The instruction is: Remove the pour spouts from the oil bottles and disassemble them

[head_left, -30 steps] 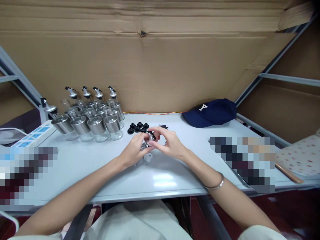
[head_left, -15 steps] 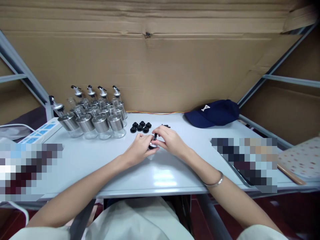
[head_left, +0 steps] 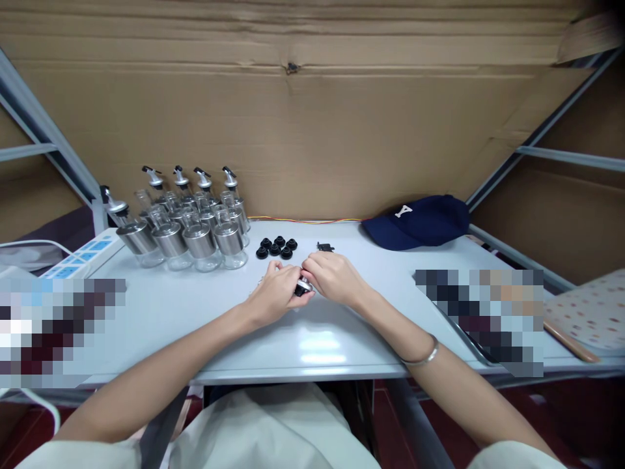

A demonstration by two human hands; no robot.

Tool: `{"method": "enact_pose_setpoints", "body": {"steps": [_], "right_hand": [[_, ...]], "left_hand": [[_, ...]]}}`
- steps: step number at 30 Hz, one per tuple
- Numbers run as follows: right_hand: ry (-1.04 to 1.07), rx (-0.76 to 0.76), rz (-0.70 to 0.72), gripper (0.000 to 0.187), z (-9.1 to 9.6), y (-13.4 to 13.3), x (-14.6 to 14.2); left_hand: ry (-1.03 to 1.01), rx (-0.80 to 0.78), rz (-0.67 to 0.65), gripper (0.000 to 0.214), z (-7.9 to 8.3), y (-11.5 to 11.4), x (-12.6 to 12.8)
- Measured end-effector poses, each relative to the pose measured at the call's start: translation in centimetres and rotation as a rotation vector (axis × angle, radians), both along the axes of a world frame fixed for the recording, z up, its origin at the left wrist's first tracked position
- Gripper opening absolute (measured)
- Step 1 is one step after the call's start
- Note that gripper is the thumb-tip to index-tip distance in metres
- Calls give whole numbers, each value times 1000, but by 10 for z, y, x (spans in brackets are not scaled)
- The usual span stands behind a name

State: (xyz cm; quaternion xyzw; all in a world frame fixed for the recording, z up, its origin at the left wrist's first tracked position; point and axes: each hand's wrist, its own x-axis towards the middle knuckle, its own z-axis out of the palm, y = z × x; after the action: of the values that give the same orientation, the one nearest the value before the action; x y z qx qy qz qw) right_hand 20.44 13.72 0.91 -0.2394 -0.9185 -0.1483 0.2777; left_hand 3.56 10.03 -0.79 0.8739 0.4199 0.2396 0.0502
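Fingers of my left hand (head_left: 279, 290) are wrapped round a silver-and-black bottle pourer (head_left: 303, 285), held just above the table. My right hand (head_left: 333, 277) is closed against the pourer's upper end, fingertips pinched there. Those fingers cover most of the spout, so its top part is hidden. Beyond my hands lie several black round stoppers (head_left: 275, 250) in a cluster. Right behind my right hand are small black plastic parts (head_left: 325, 247). Glass bottles with steel sleeves (head_left: 200, 242) stand at the left, and several at the back carry pourers (head_left: 203, 178).
A navy cap (head_left: 420, 221) lies at the back right. The power strip (head_left: 88, 255) runs along the left edge. Blurred-out items (head_left: 478, 322) lie at the right, near a spotted cloth (head_left: 590, 309). Cardboard (head_left: 312, 143) walls off the back, with thin wires (head_left: 307, 222) at its foot.
My right hand has turned over, its fingers curling in tighter over the pourer's top. The black upright piece seen earlier between my fingers is now covered. The pourer has tilted.
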Motion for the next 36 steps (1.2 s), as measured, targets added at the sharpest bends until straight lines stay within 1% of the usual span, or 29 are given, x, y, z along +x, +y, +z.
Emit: {"method": "enact_pose_setpoints", "body": {"steps": [2,4,8,10,11,12,14,16,17,19,21,23,24,27,30,33,36], "right_hand": [[-4,3,3,43,-1,0,0],[45,-47,10,41,-2,-1,-1],[345,-344,-39,39,-4,-7,-5],[435,-470,-7,39,-3,-7,-6],[453,-509,25,39,-2,-5,-5],[473,-532,46,40,-1,-1,-3],[526,-528,31,43,1,10,6],[585,-486,-70,47,2,26,19],[591,-501,-136,47,1,34,26],[546,-615,-258,39,-1,48,41],[434,-738,-400,28,-4,57,51],[330,-801,-504,21,-9,62,56],[296,-811,-530,19,-12,63,56],[245,-811,-538,17,-21,64,53],[195,-785,-558,18,-27,64,50],[143,-736,-593,20,-28,63,49],[99,-680,-621,23,-25,62,50]], "left_hand": [[8,10,-4,17,0,0,-1],[25,38,-17,15,0,1,-1],[51,148,-53,10,3,0,-2],[18,162,-53,11,4,0,-3],[-6,156,-46,12,5,0,-3],[-28,145,-36,13,5,1,-4],[-64,121,-1,15,4,3,-7],[-100,102,47,16,3,5,-10],[-117,95,69,17,3,7,-12],[-134,89,103,17,2,8,-14],[-114,93,122,18,3,9,-15],[-76,99,127,20,5,8,-14],[-57,100,125,20,5,8,-14],[-24,102,107,18,7,7,-14],[-44,116,91,19,7,6,-14],[-87,139,95,23,4,7,-15],[-105,165,105,24,2,8,-15]]}}
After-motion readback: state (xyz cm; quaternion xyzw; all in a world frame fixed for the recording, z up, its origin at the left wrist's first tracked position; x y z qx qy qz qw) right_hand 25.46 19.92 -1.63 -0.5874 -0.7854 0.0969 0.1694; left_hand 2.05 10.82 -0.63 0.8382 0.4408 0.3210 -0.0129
